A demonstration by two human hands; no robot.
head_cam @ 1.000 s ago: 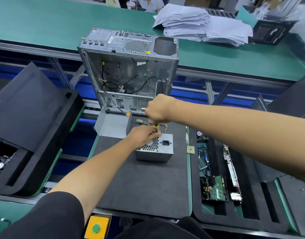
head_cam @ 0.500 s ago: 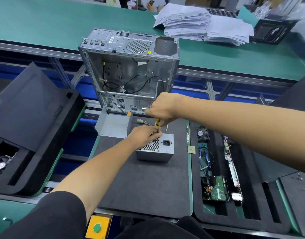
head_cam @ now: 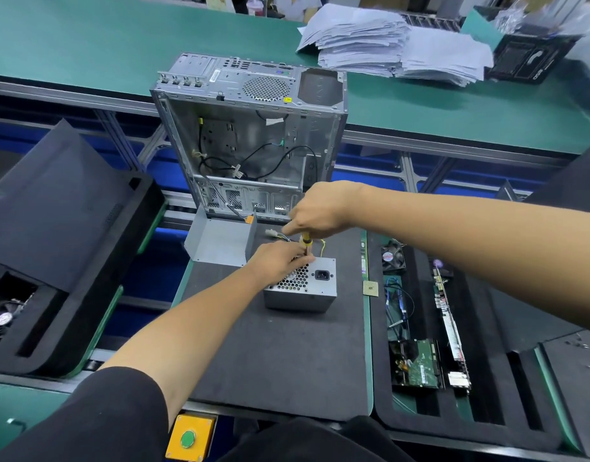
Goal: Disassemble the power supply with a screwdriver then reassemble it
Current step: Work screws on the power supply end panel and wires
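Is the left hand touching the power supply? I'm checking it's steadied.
Touching. The head view shows the left hand resting on top of the power supply, its fingers over the vent grille.

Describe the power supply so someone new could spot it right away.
Find the open computer case standing at the back of the black mat. Just in front of it sits the power supply, a small grey metal box with a honeycomb grille and black socket on top.

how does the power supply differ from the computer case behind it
The power supply is a small closed box lying on the black mat; the computer case is far bigger, stands upright and is open, showing loose cables. Both are grey metal with perforated vents.
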